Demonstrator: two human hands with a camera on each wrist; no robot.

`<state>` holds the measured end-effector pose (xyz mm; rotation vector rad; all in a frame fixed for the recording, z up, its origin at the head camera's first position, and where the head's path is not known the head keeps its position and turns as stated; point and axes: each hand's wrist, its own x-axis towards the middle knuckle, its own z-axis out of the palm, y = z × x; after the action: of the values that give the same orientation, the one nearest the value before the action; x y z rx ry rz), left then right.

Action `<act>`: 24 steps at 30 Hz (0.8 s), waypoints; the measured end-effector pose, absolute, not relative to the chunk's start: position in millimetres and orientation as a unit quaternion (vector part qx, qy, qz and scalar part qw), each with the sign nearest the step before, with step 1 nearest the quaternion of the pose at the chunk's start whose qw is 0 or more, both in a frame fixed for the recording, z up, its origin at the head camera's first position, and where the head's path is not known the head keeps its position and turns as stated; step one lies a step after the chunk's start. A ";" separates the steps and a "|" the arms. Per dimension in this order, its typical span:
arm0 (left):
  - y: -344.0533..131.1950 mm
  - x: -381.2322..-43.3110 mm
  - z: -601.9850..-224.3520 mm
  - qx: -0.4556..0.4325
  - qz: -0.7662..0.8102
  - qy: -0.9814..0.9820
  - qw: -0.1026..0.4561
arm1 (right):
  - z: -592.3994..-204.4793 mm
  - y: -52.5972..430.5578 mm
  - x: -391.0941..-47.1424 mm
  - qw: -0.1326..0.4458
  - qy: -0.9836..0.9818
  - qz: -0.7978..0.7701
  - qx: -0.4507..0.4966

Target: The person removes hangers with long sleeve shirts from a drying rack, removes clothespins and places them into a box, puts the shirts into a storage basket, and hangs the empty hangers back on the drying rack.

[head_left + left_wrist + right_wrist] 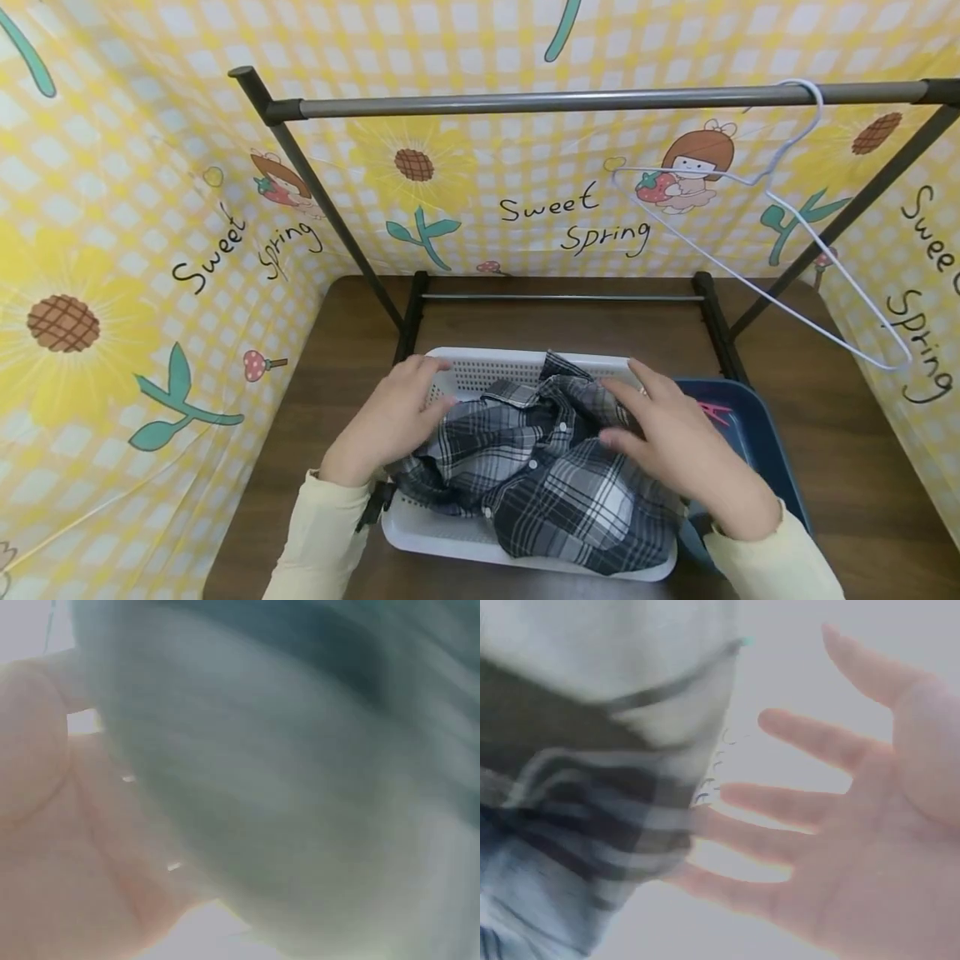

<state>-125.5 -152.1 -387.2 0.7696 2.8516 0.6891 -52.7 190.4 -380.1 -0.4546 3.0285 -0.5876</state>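
A crumpled black, grey and white plaid shirt [555,475] with white buttons lies in a white perforated basket [420,533]. My left hand [397,408] is over the basket's left side, with thumb and fingers apart beside the shirt. Blurred cloth [262,772] fills most of the left wrist view and hides part of that hand. Over the basket's right side is my right hand [675,433], close to the shirt. In the right wrist view its fingers [780,802] are spread and straight next to the cloth, gripping nothing.
A dark metal rack [480,103] stands behind the basket on the brown wooden table [300,467]. From its bar, at the right, hangs a white hanger [720,258]. Right of the basket sits a blue tray [772,450] with a pink item [714,410] in it.
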 end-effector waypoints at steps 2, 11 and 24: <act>-144.0 -112.2 -380.2 0.298 0.210 0.928 0.081 | -379.1 187.7 -38.2 0.043 0.974 -0.175 -0.139; -102.6 -93.2 -399.1 0.299 0.083 0.902 0.301 | -410.7 155.9 -29.4 0.182 0.966 -0.107 -0.147; -68.0 -102.4 -451.8 0.329 -0.056 0.879 0.340 | -440.6 121.4 -66.7 0.319 0.928 -0.055 -0.183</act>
<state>-102.4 -68.0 -451.8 0.8574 2.2881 -0.1460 -66.7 121.4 -440.6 -0.4811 2.4417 -0.1441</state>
